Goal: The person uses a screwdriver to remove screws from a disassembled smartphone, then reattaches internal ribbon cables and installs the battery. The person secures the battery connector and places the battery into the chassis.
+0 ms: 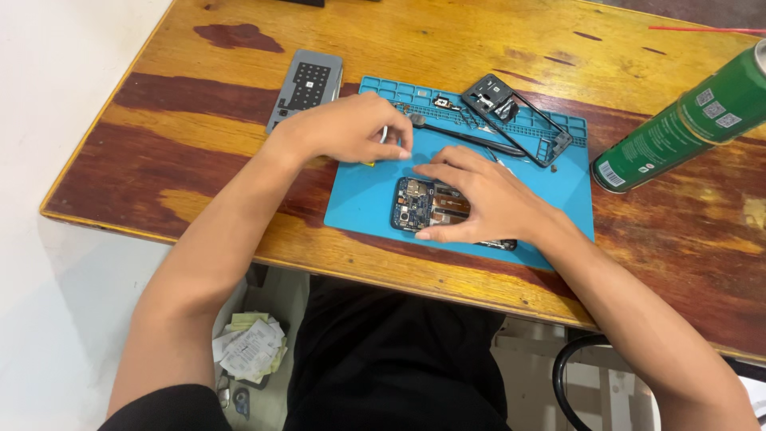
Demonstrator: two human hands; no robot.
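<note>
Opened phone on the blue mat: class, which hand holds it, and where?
The right hand presses on the opened phone, fingers over its right part. The left hand stays apart.

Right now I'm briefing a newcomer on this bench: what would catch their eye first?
The blue mat at the table's near edge, where the right hand covers an opened phone with its circuit board bare. The left hand rests at the mat's left edge, and a green spray can lies to the right.
</note>
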